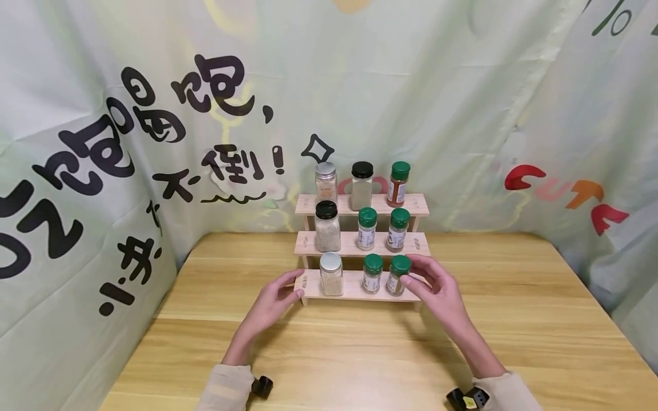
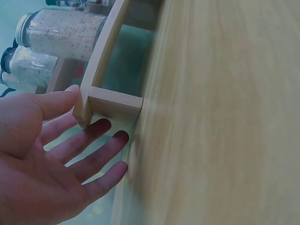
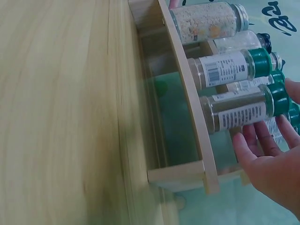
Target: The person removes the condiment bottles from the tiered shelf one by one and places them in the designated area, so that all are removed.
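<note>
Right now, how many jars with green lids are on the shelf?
5: top step, right jar; middle step, centre jar and right jar; bottom step, centre jar and right jar. None seems hidden.

Ahead of you, the rack point(image 1: 354, 283) stands near the far edge of the table point(image 1: 360, 348), with cloth point(image 1: 437, 114) behind it and to both sides. Three top jars point(image 1: 362, 193) line the highest tier — left, middle and right — and three centre jars point(image 1: 366, 235) stand a step lower and in front. On the lowest tier, nearest you, the left jar point(image 1: 331, 277) stands apart; the middle jar point(image 1: 372, 278) sits just beside the right jar point(image 1: 396, 281). Your left hand point(image 1: 272, 302) is at that tier's left end, your right hand point(image 1: 437, 291) at the right jar.
</note>
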The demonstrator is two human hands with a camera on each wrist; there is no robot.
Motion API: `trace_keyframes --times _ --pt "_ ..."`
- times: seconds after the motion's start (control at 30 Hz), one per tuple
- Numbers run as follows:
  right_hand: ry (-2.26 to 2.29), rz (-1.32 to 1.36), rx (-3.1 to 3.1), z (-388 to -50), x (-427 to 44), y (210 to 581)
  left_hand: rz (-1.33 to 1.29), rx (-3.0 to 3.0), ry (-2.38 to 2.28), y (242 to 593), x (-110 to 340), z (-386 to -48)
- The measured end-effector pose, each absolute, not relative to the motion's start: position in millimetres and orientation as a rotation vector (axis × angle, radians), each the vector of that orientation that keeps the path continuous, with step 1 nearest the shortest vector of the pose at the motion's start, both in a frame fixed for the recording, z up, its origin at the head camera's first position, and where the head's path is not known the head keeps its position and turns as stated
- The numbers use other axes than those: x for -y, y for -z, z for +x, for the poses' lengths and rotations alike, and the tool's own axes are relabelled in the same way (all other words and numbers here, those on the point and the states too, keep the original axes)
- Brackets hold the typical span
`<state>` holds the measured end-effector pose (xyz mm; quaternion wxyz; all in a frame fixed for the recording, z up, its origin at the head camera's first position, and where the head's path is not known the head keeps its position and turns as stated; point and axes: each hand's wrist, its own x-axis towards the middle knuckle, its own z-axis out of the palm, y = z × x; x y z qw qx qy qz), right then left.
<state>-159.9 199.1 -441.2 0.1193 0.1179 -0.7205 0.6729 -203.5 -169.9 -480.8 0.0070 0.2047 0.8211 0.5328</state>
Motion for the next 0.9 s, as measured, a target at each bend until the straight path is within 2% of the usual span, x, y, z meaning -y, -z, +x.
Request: trace_keyframes --times 0.37,0.57,0.9 --pt "-1.923 0.354 2.156 -170 -190 437 0.594 -2.484 -1.756 487 176 -206" --pt "-1.881 0.339 2.197 -173 -192 437 0.479 -2.442 -1.787 485 173 -206" --pt "-1.854 0.299 2.203 -173 -203 423 0.469 -2.409 -1.828 490 171 -208"
